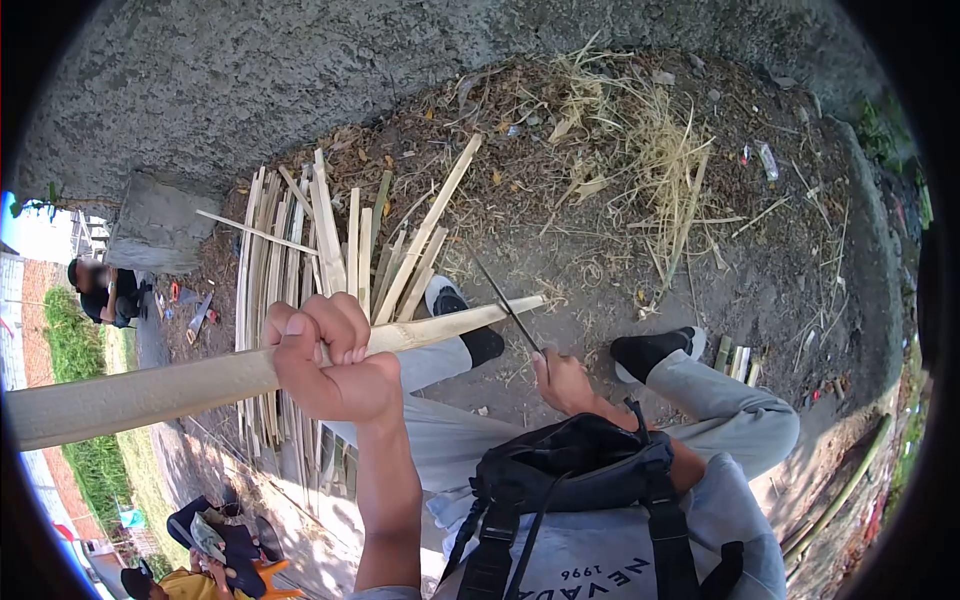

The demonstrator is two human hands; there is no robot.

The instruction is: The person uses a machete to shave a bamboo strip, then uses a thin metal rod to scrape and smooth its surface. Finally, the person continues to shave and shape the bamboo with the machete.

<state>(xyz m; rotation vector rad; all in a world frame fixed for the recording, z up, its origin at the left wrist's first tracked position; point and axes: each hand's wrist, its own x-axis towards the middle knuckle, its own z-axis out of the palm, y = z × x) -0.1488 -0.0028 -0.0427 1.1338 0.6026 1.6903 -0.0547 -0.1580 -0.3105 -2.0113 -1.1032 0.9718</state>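
A long split bamboo strip (pixel 160 398) runs from the left edge of the head view to a tip near my knees. My left hand (pixel 335 355) is closed around it, fingers wrapped over the top. In my right hand (pixel 567 383) is a knife (pixel 490 277) with a long, thin, dark blade, the fingers closed on its handle. The blade crosses the bamboo strip close to its tip. Behind my left hand lies a pile of cut bamboo strips (pixel 275 230) on the ground.
Pale shavings (pixel 665 150) are heaped on the dirt before a concrete wall (pixel 300 70). A saw (pixel 200 313) lies at left near a seated person (pixel 110 290). Other people (pixel 190 580) sit at lower left. A plastic bottle (pixel 768 162) lies at upper right.
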